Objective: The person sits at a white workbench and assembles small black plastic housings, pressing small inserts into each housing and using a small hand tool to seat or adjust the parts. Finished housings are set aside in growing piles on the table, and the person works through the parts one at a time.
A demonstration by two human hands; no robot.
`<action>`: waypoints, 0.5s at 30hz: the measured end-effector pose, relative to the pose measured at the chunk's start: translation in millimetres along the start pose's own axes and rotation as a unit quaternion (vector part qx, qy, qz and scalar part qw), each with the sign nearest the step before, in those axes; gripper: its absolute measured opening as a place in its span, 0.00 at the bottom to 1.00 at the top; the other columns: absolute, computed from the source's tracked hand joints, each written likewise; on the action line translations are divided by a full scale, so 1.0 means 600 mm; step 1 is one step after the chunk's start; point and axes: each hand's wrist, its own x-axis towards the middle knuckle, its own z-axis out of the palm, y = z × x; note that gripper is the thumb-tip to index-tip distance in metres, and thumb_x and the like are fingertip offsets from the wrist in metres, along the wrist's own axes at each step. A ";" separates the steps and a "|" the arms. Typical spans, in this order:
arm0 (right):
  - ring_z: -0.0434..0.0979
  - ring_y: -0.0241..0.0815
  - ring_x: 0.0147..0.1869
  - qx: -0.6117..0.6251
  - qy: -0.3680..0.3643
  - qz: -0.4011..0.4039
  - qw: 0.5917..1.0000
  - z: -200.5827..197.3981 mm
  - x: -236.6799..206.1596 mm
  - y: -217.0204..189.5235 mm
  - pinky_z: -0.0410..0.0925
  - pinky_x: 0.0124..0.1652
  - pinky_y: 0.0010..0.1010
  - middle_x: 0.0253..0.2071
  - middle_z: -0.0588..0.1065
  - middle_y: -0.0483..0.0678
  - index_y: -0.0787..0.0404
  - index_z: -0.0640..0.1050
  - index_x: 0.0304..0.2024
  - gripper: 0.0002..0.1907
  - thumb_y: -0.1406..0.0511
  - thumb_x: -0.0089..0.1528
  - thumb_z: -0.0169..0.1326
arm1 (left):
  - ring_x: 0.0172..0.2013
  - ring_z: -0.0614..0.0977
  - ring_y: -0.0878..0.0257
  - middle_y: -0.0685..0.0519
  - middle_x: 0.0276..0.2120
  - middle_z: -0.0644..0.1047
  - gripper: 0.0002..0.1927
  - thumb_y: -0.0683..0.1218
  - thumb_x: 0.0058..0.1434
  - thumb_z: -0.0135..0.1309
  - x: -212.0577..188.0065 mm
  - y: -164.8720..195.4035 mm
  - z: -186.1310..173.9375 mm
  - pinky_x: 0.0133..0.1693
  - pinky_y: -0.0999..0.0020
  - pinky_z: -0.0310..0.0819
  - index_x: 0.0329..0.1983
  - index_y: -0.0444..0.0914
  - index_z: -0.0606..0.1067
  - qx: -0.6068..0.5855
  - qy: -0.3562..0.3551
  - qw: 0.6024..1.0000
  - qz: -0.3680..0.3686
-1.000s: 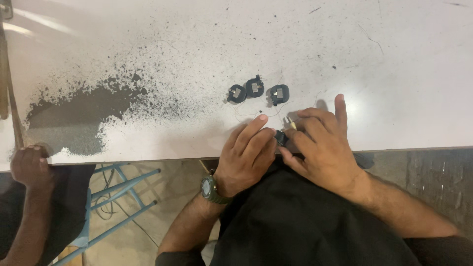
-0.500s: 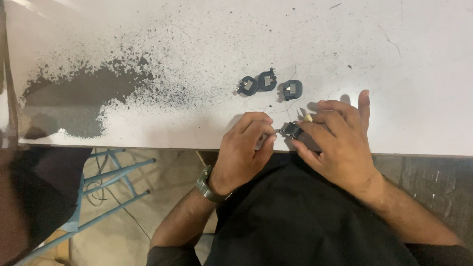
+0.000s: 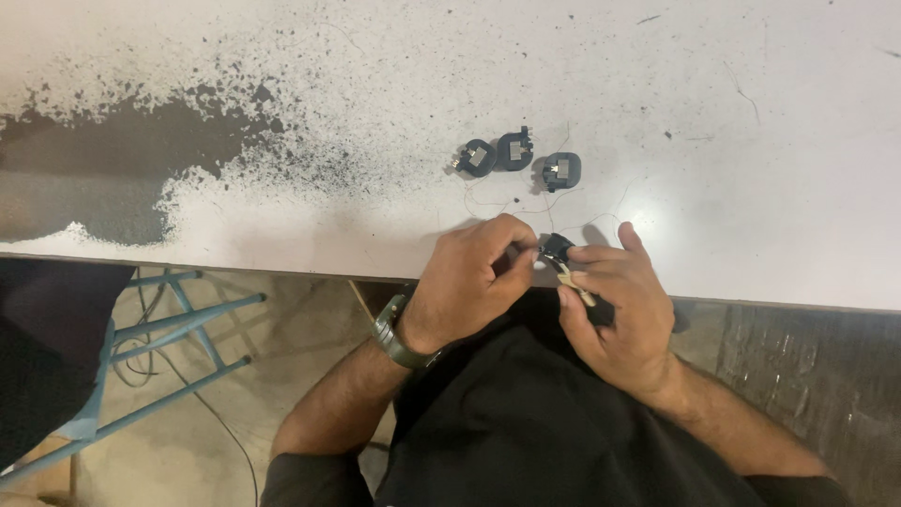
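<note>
At the near edge of a white worn table [image 3: 751, 141], both my hands meet over a small black round part [image 3: 557, 247]. My right hand [image 3: 621, 305] grips this part along with a pale slim tool [image 3: 574, 284] pressed against it. My left hand [image 3: 474, 277], with a dark wristwatch [image 3: 396, 336], pinches at the part's left side, where a thin wire [image 3: 526, 208] seems to lead off over the table. Three similar black parts [image 3: 514, 157] lie in a row just beyond my hands.
A large patch of worn-off grey paint [image 3: 103, 178] covers the table's left side. Below the edge stands a blue metal frame [image 3: 160, 347] with cables on the floor. A dark-clothed person's edge [image 3: 38, 347] shows at the left.
My hands have drawn slightly back toward me over the table edge, still joined on the black part. The view shifted; the other person's hand at the left edge is gone from sight.
</note>
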 end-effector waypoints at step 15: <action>0.81 0.52 0.59 -0.037 -0.018 0.001 0.999 0.004 -0.001 -0.007 0.61 0.71 0.59 0.41 0.77 0.52 0.61 0.74 0.43 0.16 0.76 0.57 0.63 | 0.28 0.79 0.59 0.52 0.26 0.76 0.07 0.36 0.55 0.57 0.000 -0.010 0.019 0.29 0.64 0.71 0.33 0.37 0.70 -0.016 0.008 0.999 0.027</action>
